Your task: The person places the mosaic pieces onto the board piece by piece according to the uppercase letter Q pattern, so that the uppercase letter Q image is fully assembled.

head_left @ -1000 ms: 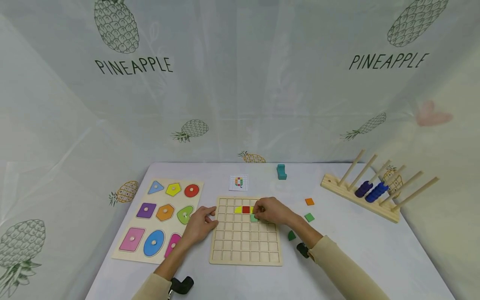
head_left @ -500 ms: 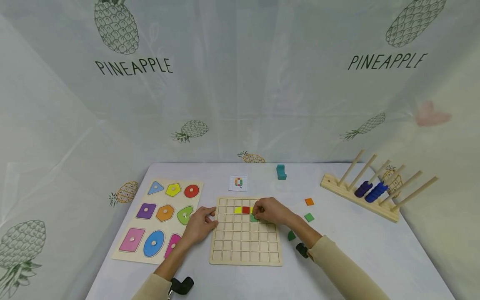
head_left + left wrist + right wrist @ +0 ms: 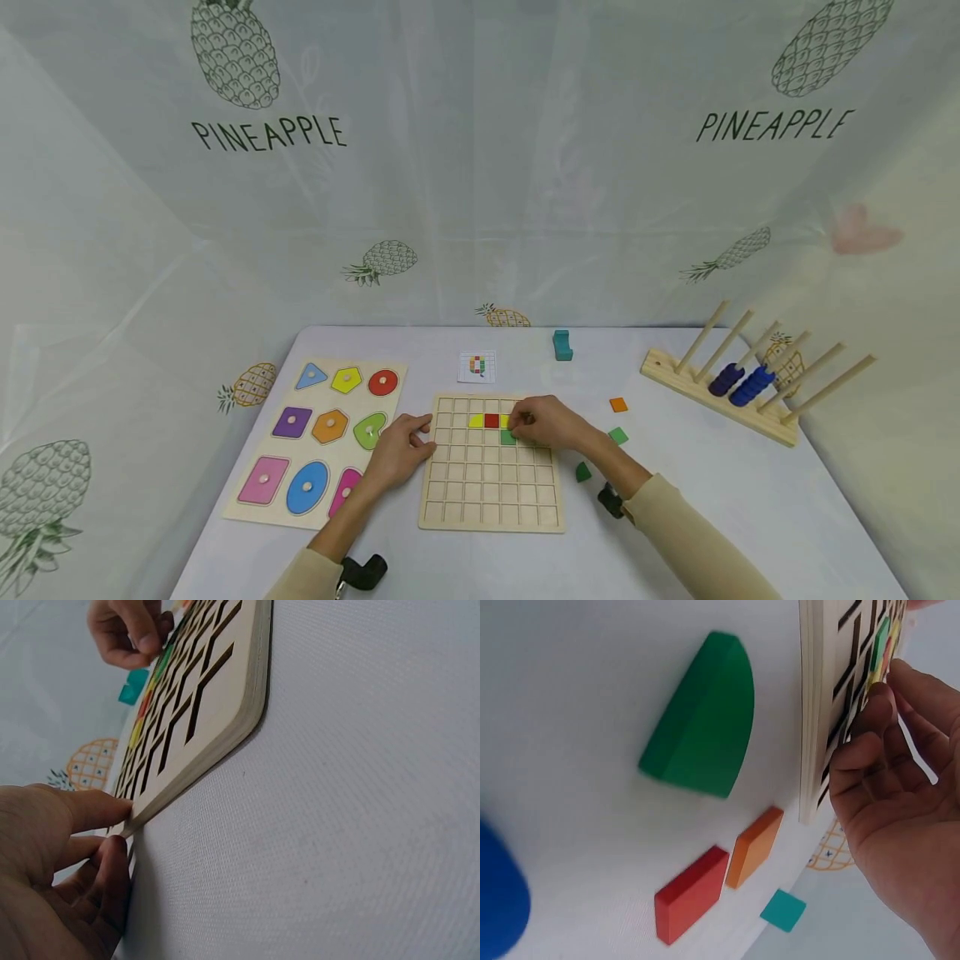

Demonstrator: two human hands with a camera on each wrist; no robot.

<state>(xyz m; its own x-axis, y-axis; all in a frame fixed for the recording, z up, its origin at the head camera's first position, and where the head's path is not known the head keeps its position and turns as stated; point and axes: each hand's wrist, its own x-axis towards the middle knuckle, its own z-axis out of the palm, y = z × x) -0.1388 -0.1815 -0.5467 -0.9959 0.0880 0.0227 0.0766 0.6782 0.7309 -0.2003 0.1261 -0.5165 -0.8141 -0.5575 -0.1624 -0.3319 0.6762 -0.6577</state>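
Your left hand [image 3: 401, 450] rests with thumb and index fingertip on the left edge of the wooden grid board [image 3: 482, 492], the fingers relaxed. Your right hand [image 3: 546, 422] has its fingers curled in, pinching the second yellow tile [image 3: 505, 422] at the board's far part and partly covering it.

The board lies flat between your hands. It is nearly square, so neither direction stands out as long; its sides run away from you and its near edge faces you squarely. The first yellow tile [image 3: 477, 421], a red tile [image 3: 491, 421] and the second yellow tile form a row whose long axis runs crosswise, from your left hand's side to your right fingertips. The green tile [image 3: 508, 437] sits one row nearer you, just below those fingertips.

Near your right wrist lies a dark green piece [image 3: 712, 720], its curved side facing the board. An orange tile [image 3: 618, 405] lies beyond your right forearm.
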